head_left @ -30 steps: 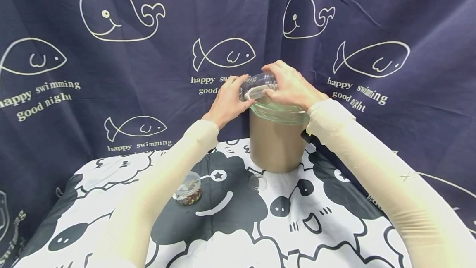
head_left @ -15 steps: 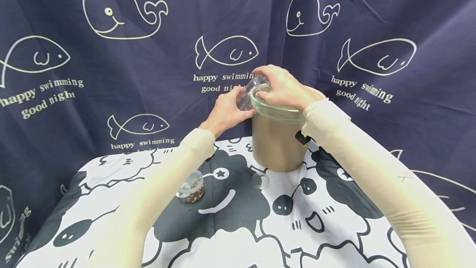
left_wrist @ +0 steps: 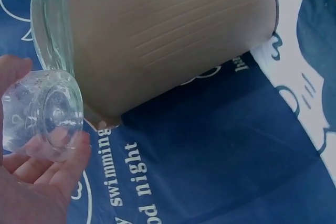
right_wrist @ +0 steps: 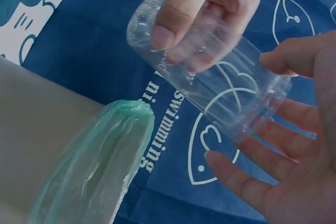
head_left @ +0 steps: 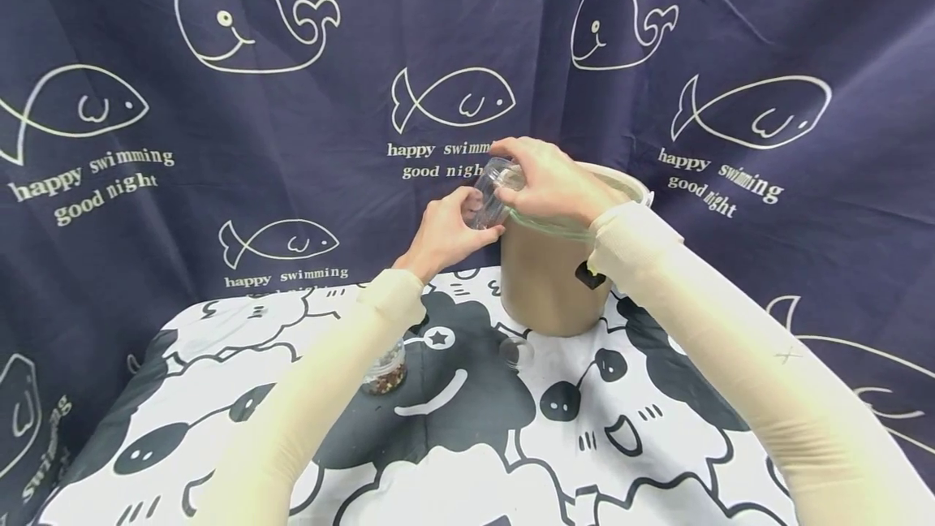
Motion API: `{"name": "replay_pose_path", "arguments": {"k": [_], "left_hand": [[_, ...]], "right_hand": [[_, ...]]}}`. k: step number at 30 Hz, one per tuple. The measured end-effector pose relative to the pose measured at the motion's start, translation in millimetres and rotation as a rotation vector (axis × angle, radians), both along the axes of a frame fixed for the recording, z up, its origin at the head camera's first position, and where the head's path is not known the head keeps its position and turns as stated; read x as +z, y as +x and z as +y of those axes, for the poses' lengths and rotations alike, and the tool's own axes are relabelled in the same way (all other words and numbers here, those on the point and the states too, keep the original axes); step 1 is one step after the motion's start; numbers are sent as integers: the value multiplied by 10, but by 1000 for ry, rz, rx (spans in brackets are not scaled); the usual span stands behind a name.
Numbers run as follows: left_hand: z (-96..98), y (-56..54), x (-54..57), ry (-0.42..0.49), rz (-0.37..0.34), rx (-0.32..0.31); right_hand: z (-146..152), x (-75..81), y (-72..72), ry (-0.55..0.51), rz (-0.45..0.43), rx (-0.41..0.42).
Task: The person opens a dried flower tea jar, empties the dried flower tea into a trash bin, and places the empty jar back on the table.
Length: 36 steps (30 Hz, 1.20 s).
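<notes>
In the head view a clear plastic jar [head_left: 491, 200], tilted, is held between both hands beside the rim of a tan waste bin [head_left: 553, 291] with a pale green liner bag [head_left: 548, 226]. My left hand [head_left: 445, 232] grips the jar's bottom end, thumb on one side and fingers on the other, as the right wrist view shows. My right hand [head_left: 555, 185] holds its open mouth end between thumb and fingers. The jar wall [right_wrist: 210, 95] is see-through, and no contents show inside. The left wrist view shows the jar's round base [left_wrist: 60, 114] close to the bin liner.
A small clear tub [head_left: 385, 372] with reddish-brown bits stands on the sheep-print tablecloth [head_left: 453, 477], partly behind the left sleeve. A clear round lid [head_left: 515, 353] lies in front of the bin. A dark blue whale-print curtain [head_left: 351, 136] hangs behind.
The jar has turned from nearly level over the bin's rim to a steeper tilt, its left end lowered beside the bin. Both hands moved with it, still gripping it. The head view shifted slightly.
</notes>
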<state>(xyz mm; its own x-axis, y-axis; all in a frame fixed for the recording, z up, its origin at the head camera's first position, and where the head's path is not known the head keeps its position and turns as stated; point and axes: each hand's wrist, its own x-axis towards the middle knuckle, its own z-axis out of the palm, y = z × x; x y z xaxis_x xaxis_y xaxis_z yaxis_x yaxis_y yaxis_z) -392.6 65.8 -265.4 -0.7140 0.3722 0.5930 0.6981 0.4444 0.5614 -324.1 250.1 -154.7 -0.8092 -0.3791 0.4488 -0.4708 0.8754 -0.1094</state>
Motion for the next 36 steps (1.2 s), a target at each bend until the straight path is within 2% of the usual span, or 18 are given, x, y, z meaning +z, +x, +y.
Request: {"name": "replay_pose_path", "arguments": {"k": [7, 12, 15, 19, 25, 29, 36], "left_hand": [[-100, 15, -108, 78, -145, 14], [-193, 36, -159, 135, -237, 30], [-238, 69, -191, 147, -269, 39], [-288, 123, -264, 176, -282, 54], [-309, 178, -467, 193, -288, 87], [-300, 217, -636, 193, -312, 119], [-297, 313, -933, 149, -375, 116]], "right_hand": [[-66, 31, 114, -41, 84, -2], [-125, 27, 213, -148, 93, -90], [-143, -4, 275, -201, 90, -150], [-142, -80, 346, -246, 60, -184], [-117, -296, 393, -290, -11, -205], [-104, -504, 389, -291, -55, -206], [-67, -915, 342, -289, -138, -188]]}}
